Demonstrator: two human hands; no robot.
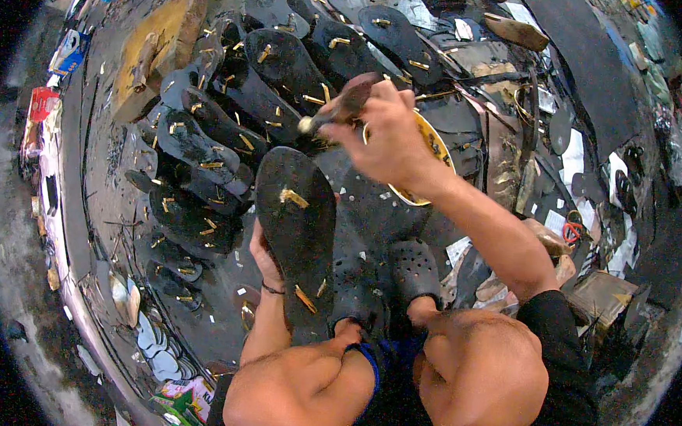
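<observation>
My left hand [265, 253] grips the edge of a black sandal sole [294, 210], tilted up in front of my left knee. Tan strap ends show at the sole's upper middle and near its lower end. My right hand [396, 138] is closed round a short tool with a dark brown handle [359, 94] and a pale tip; blur hides its exact kind. It hovers above and right of the held sole, apart from it. Partly hidden behind my right hand stands a round tub [441, 151] with a white rim and yellow, dark-spotted inside.
Many black soles [280, 57] with tan strap ends lie in rows ahead and left. A wooden block [159, 53] stands at the far left. Scraps, red-handled scissors [571, 232] and wooden pieces [516, 32] litter the right side. My dark clogs [414, 270] are beside the held sole.
</observation>
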